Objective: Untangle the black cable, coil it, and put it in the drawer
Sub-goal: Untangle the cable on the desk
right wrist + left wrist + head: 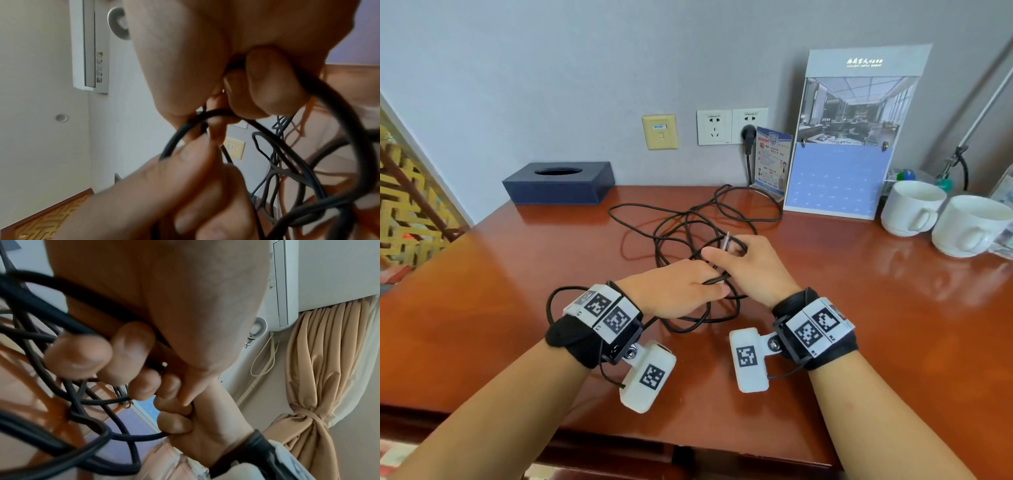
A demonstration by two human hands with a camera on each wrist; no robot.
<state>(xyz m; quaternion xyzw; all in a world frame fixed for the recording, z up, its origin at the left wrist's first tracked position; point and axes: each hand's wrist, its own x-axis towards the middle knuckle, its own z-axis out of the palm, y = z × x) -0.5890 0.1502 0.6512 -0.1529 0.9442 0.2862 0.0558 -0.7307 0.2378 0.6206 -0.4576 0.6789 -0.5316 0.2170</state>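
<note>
your left hand (674,291) and right hand (750,267) both pinched the black cable (688,222); pulling hard risked tightening its crossed loops.

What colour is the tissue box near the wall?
The tissue box is dark navy blue, seen best in the head view.

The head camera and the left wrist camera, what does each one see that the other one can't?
Only the head view shows the tissue box, two white cups, the wall sockets and the calendar.

Only the left wrist view shows the tied-back curtain and the air conditioner on the wall.

Both show the left hand and right hand gripping the tangled black cable over the wooden desk.
</note>
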